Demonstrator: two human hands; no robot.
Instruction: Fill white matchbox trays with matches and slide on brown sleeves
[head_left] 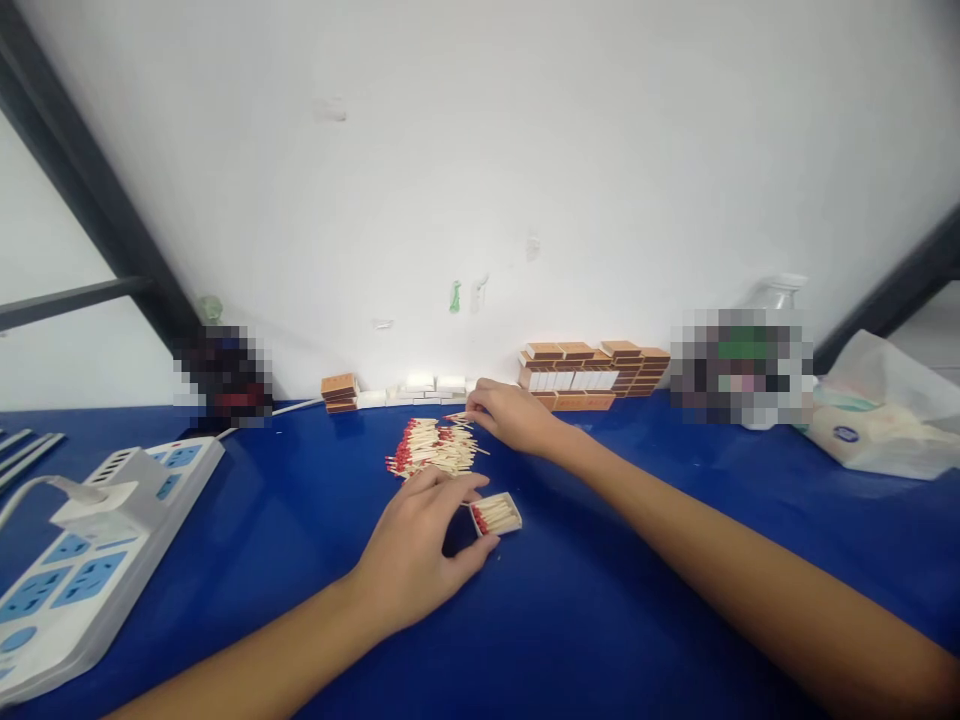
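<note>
A small white matchbox tray [517, 517] lies on the blue tabletop with red-tipped matches [496, 514] in it. My left hand [420, 540] is closed around the tray's left end, thumb at the near side and fingers at the far side. Beyond it spreads a loose pile of red-headed matches [435, 450]. At the pile's far right edge, my right hand [514, 412] pinches a few matches [455, 416] between thumb and fingertips. How many it holds is too small to tell.
Against the wall stand stacked brown matchboxes [577, 400], white trays [420, 388] and a short brown stack [340, 390]. A white power strip [97, 590] with a plugged-in adapter lies left. A tissue pack [855, 430] sits right, beside blurred items. Dark frame bars [97, 170] slant at the sides.
</note>
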